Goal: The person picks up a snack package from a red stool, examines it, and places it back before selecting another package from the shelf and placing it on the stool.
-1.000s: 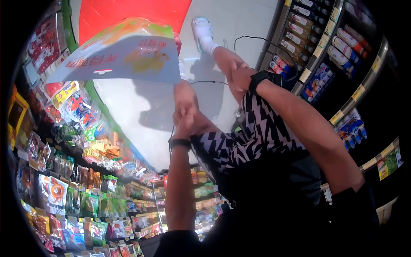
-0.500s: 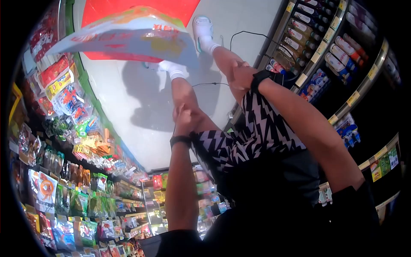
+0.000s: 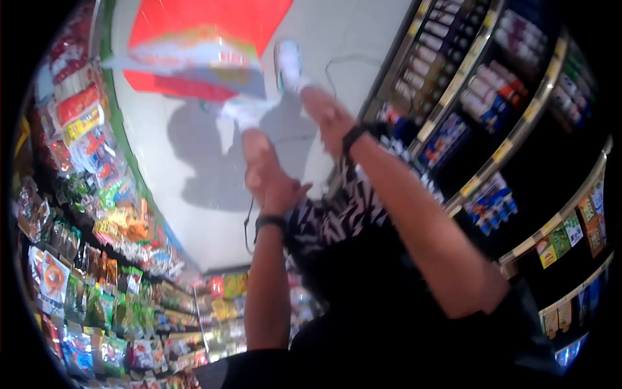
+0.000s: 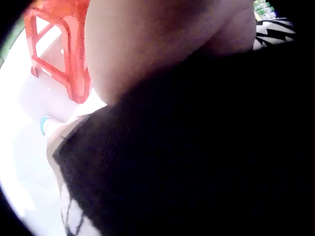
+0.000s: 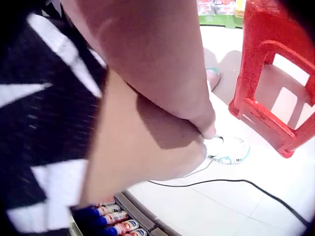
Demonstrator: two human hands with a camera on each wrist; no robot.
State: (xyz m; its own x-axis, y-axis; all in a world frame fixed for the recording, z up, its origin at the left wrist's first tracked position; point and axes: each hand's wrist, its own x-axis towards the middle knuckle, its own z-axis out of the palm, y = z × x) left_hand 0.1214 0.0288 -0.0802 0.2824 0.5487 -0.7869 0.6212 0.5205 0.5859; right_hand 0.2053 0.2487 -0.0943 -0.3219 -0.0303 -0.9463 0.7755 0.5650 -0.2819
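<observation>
Rests left hand [image 3: 275, 189] on left leg [image 3: 253, 141], right hand [image 3: 337, 131] on right leg [image 3: 315, 100], seemingly for support; grasps nothing, both released.

Packets [image 3: 83, 123] left, shelved bottles [image 3: 424, 61] right, floor [image 3: 217, 236] between, stool [image 3: 214, 16] ahead.

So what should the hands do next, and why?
Maybe lift the left hand off the bare leg and reach toward the white, colourfully printed sheet. In the head view, that sheet shows against the red plastic stool, while both that hand and the right hand rest on the legs, seemingly holding nothing.
</observation>
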